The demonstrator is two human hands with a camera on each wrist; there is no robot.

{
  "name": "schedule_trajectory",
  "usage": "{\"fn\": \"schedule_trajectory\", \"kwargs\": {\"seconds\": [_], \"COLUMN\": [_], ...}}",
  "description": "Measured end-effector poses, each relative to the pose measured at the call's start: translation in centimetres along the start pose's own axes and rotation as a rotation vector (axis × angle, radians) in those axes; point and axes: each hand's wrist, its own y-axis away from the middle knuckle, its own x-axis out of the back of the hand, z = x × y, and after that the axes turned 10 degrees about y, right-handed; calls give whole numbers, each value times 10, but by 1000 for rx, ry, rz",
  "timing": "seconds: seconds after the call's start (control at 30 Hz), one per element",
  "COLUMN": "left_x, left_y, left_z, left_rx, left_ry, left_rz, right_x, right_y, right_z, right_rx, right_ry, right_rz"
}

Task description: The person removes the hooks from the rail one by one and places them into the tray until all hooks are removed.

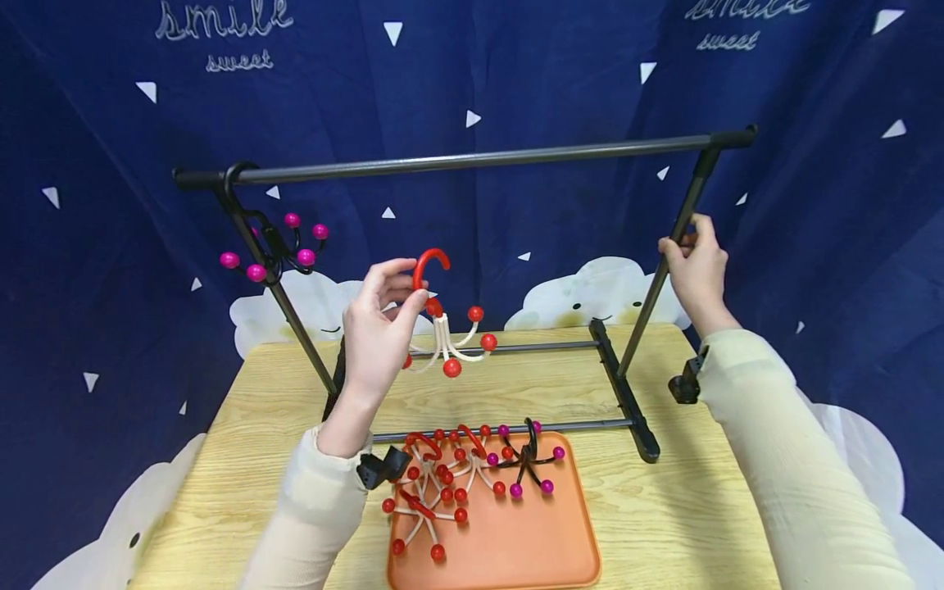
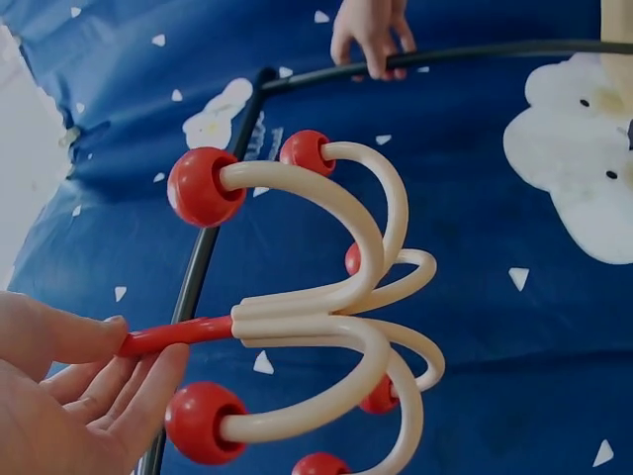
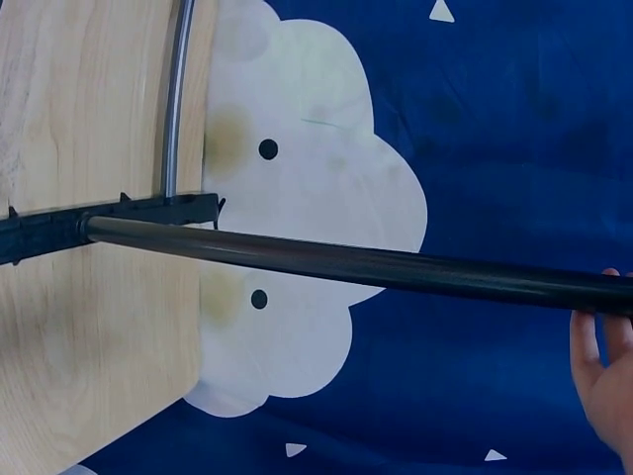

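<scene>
"What is being gripped by the left hand (image 1: 379, 328)?"

"A red-and-white hook (image 1: 442, 332) is being pinched by its curved red part between thumb and fingers. The pale arms and their red balls are being suspended below."

"And where is that hook being held?"

"In the air, apart from the rail (image 1: 472, 161) and lower in the head view, where it is being framed by the rack's two posts."

"Is the right hand (image 1: 696, 270) being used?"

"Yes: the right post (image 1: 653, 295) is being clasped by it, with the fingers curled round the dark tube."

"Is anything being carried by the rail?"

"A black hook with pink balls (image 1: 274, 242) is being carried near its left end, beside the left post (image 1: 298, 328)."

"And lower down?"

"An orange tray (image 1: 516, 541) is being supported by the wooden table (image 1: 664, 508). Several other red-and-white hooks (image 1: 419, 504) are being held in it, overlapping in view, and a second black hook (image 1: 527, 455) is being held beside them, to the right."
</scene>
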Motion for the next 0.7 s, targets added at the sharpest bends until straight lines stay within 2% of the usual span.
{"fn": "schedule_trajectory", "kwargs": {"seconds": [0.23,0.37,0.5,0.6,0.7], "left_x": [-10,-15,-19,-21,-22], "left_y": [21,31,40,47,55], "left_z": [-9,-13,-5,0,-2], "left_rx": [54,135,216,267,318], "left_ry": [16,36,52,69,91], "left_rz": [-68,-97,-117,-156,-202], "right_x": [0,0,0,0,0], "right_y": [0,1,1,1,0], "right_z": [-1,-1,-2,-2,-1], "right_rx": [-1,-1,0,3,11], "right_ry": [5,7,4,0,2], "right_rz": [-4,-19,-24,-18,-4]}}
